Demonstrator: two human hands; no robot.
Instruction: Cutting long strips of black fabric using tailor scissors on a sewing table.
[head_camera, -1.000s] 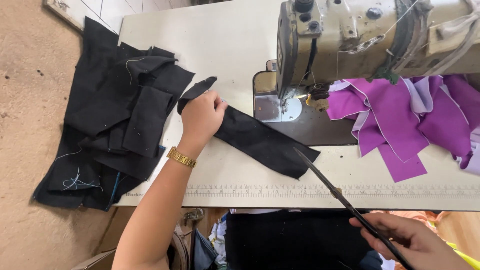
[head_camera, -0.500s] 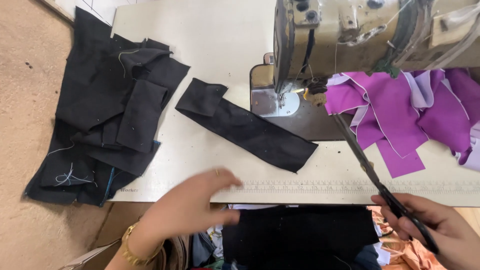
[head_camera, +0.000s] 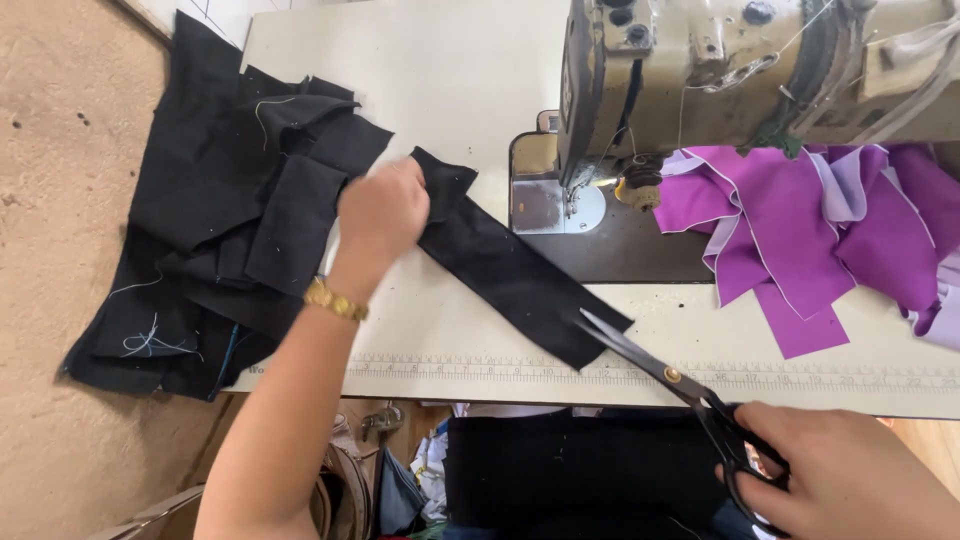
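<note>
Left hand (head_camera: 380, 215) fingers pinch the black strip's (head_camera: 515, 275) far end; right hand (head_camera: 850, 475) grips scissors (head_camera: 665, 375), blades parted at its near edge.

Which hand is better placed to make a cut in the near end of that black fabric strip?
Probably the right hand: it holds the scissors, whose open blades sit at the black strip's near end. The left hand rests on the far end, pinning it.
</note>
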